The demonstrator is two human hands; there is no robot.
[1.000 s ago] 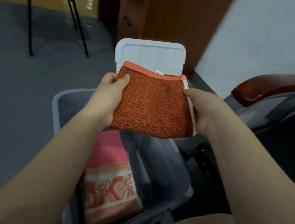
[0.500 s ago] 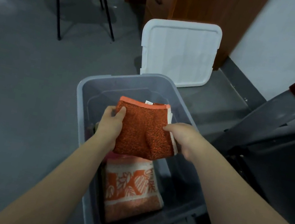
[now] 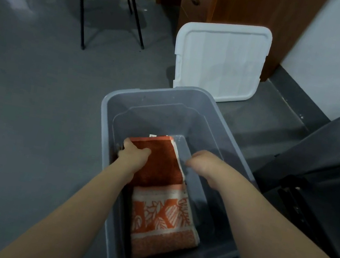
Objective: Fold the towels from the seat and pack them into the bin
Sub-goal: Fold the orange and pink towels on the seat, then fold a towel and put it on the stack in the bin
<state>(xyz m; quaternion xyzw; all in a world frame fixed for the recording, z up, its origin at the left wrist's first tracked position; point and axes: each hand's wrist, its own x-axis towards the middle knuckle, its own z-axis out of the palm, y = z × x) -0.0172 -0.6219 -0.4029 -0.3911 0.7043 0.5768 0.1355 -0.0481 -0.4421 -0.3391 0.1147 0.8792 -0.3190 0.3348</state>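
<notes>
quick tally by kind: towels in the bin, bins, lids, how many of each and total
Towels: 2, a plain rust-orange folded terry towel under the left hand, and an orange-and-white leaf-patterned folded towel nearer the camera
Bins: 1, the translucent grey plastic bin
Lids: 1, the white plastic lid propped behind
Total: 4

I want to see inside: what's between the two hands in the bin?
In the head view, the folded orange towel lies between left hand and right hand.

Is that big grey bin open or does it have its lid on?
Open. The grey bin has no cover; its white lid stands propped against the wooden cabinet behind it.
</notes>
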